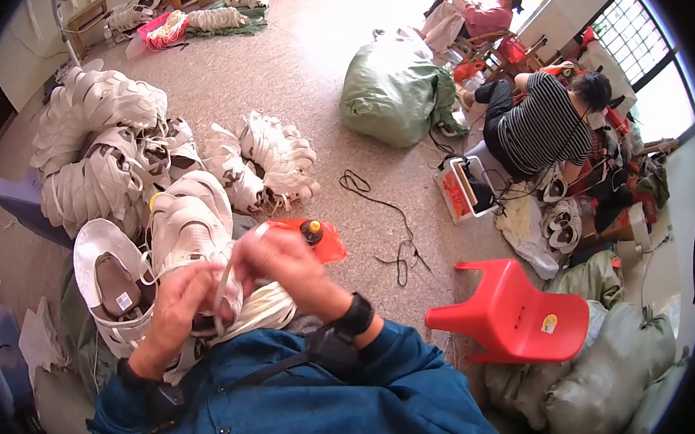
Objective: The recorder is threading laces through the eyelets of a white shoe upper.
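My left hand [180, 306] is closed in a pinch beside a stack of cream-white shoe uppers [192, 221]; what sits between its fingertips is partly hidden. My right hand [282, 265], blurred by motion, is raised just to its right with fingers curled on a flat white shoelace [224, 285]. That lace hangs down between both hands. A bundle of loose cream laces [267, 309] lies across my lap under the right wrist. Left of my left hand rests a white shoe upper [83, 257], its opening up and a brown lining showing.
Bundled uppers [102, 124] heap at the left by a purple chair [26, 200]. A dark bottle [311, 230] stands on red plastic [333, 244] ahead. At right are a red stool [519, 312] and sacks [612, 385]. A black cord [397, 213] crosses the floor; two people sit beyond.
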Demonstrator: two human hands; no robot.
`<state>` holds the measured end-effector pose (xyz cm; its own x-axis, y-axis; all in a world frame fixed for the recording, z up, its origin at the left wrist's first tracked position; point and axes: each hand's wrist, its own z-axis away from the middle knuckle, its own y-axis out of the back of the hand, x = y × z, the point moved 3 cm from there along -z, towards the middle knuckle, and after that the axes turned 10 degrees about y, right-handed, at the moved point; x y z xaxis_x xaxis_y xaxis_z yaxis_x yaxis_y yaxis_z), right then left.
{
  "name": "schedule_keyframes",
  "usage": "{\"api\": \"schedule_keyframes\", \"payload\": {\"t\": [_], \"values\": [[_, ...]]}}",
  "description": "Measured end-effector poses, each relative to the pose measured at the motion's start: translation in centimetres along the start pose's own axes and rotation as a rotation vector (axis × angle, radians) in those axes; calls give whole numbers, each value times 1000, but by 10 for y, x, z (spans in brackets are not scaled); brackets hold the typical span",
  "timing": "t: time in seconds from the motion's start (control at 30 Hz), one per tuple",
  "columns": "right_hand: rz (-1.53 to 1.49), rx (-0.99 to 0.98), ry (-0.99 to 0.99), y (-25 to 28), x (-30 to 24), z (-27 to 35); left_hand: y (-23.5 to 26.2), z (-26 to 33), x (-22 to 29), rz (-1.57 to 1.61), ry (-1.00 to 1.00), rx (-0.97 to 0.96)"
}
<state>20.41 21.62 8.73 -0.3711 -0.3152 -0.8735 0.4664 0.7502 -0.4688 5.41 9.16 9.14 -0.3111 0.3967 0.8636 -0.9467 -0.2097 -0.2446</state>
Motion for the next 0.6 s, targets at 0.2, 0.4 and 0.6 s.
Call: {"api": "schedule_keyframes", "payload": {"t": [0.2,0.4,0.6], "values": [[-57,639,316,83,-34,0,34,45,-40,-254,174,-48],[524,319,-149,105,6,20,42,69,-14,-87,169,101],[1352,33,-111,109,27,37,30,48,22,-504,-30,72]]}}
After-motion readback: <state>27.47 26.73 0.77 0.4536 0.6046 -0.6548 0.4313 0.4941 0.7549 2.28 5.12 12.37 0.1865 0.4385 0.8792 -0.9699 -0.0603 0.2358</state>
